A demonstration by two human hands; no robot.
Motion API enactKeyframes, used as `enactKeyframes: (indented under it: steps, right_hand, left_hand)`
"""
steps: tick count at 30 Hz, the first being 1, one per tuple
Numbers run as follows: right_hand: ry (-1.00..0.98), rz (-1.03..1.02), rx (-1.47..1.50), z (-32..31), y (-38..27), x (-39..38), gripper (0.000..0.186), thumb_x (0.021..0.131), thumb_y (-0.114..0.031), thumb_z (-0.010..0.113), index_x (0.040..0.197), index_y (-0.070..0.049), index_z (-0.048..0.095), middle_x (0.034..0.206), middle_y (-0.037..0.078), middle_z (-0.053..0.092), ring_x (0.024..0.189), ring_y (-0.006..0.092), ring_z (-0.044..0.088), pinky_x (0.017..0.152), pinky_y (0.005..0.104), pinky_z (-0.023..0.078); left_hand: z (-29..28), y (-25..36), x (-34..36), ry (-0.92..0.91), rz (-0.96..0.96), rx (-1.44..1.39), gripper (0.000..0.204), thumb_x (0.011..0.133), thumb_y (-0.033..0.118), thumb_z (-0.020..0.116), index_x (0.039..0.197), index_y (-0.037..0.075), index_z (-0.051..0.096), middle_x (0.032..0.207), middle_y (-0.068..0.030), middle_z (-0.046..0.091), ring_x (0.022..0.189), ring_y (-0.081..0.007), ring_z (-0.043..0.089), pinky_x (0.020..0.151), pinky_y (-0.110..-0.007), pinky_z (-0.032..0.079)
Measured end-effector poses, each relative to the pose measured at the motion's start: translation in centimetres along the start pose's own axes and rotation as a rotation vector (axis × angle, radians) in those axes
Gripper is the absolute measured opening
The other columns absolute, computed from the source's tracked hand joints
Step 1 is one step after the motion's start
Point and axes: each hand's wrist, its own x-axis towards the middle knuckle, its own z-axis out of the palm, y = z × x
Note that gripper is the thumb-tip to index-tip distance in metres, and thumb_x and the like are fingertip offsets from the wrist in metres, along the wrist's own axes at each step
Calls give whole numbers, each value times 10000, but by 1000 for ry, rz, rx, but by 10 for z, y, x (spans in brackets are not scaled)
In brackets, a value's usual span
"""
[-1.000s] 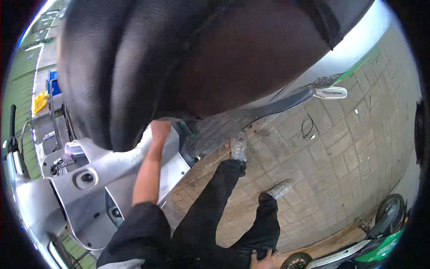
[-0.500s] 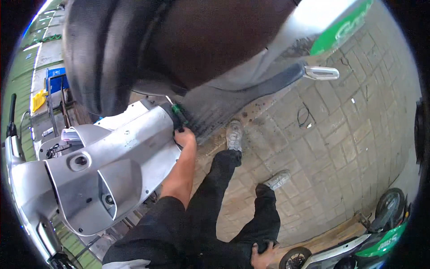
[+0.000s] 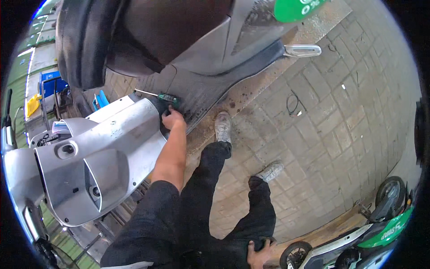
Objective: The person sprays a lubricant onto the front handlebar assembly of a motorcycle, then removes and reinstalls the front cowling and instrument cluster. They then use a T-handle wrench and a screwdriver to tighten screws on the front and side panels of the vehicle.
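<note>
A screwdriver (image 3: 169, 99) with a green and dark handle lies across my left fingers, its metal shaft pointing left over the top edge of a silver-grey scooter front panel (image 3: 130, 130). My left hand (image 3: 173, 118) is closed at the handle, just above the dark scooter footboard (image 3: 197, 92); its fingertips are partly hidden. Low in the picture, my right hand (image 3: 260, 254) holds nothing and rests on my dark trouser leg with its fingers apart.
The scooter's dark seat (image 3: 161, 31) overhangs the footboard. A folded-out footrest (image 3: 302, 50) juts to the right. A thin cable loop (image 3: 292, 103) lies on the paving. At lower right stands another scooter (image 3: 376, 235). Blue and yellow objects (image 3: 33, 105) are at far left.
The screwdriver has swung from pointing steeply up to pointing left. My left hand and the scooter appear shifted slightly left and up with the view. My right hand stays on my leg.
</note>
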Motion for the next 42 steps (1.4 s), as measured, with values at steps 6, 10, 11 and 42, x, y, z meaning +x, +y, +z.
enactKeyframes:
  steps: [6, 10, 11, 42]
  right_hand:
    - [70, 106, 328, 13, 11, 0, 640, 694, -394, 745, 1156, 15, 575, 1207, 291, 456, 1171, 478, 426, 976, 535, 376]
    - [-44, 30, 427, -26, 19, -1, 600, 736, -383, 726, 1179, -4, 584, 1229, 293, 454, 1166, 462, 434, 993, 535, 360]
    - [-42, 29, 413, -23, 25, -3, 583, 762, -387, 714, 1196, -20, 586, 1247, 295, 450, 1174, 454, 432, 1007, 538, 342]
    - [-190, -1086, 1432, -54, -319, -334, 291, 913, -190, 665, 1098, 34, 674, 915, 86, 700, 819, 144, 629, 742, 316, 509]
  left_hand:
    - [-10, -6, -4, -95, 92, 4, 516, 932, 401, 545, 1060, -92, 628, 1078, -303, 643, 1007, -465, 605, 888, -497, 457]
    - [-99, -41, -88, -326, 318, -146, 428, 963, 289, 446, 1021, -105, 603, 1048, -345, 615, 942, -500, 567, 873, -497, 433]
    - [-140, -47, -110, -454, 434, -1, 417, 976, 291, 431, 1011, -86, 604, 1019, -332, 616, 953, -501, 563, 877, -505, 431]
    - [-822, 39, 168, -835, 1203, -526, 129, 870, 105, 610, 902, -20, 605, 791, -39, 609, 737, -121, 552, 674, -272, 436]
